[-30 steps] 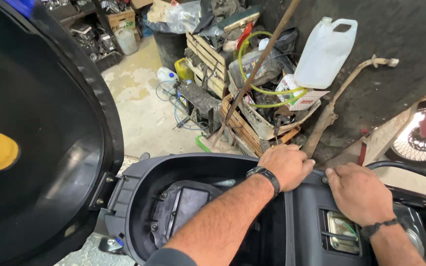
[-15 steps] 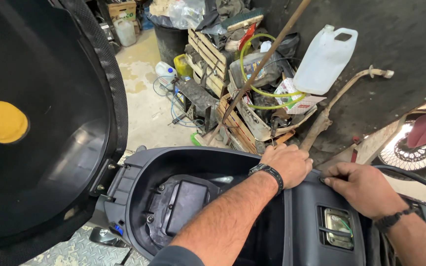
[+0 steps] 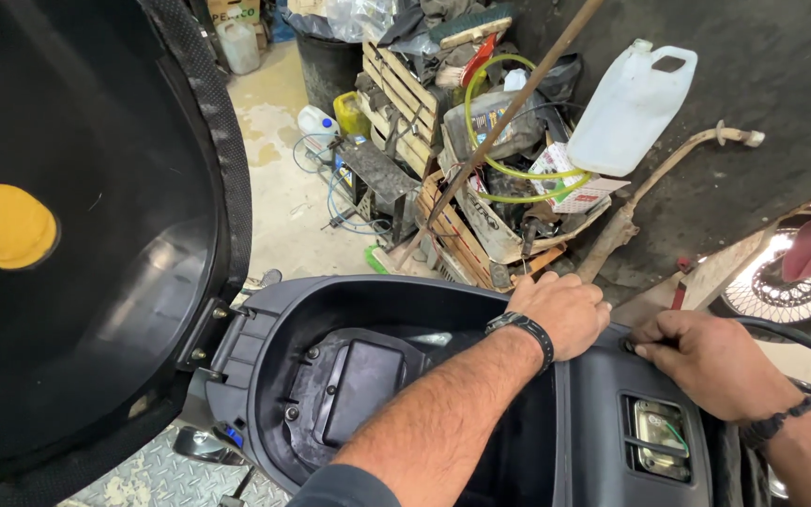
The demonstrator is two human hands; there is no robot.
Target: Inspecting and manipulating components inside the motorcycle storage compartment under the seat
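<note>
Both hands (image 3: 565, 310) (image 3: 706, 361) slid along the compartment rim (image 3: 377, 286)

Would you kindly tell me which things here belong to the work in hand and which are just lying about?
In hand: left hand and right hand on the scooter's storage tub rim; raised seat.

Lying about: white jug, wooden crates, yellow-green hose, rusty pipe.

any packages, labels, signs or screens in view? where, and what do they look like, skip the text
Cardboard carton: in the junk pile under the white jug, small, white with red print.
Cardboard box: top left on a shelf, brown, printed.
Round sticker: on the raised seat's underside, far left, yellow-orange.
White bottle: on the floor by the crates, blue cap.
No signs or screens visible.
</note>
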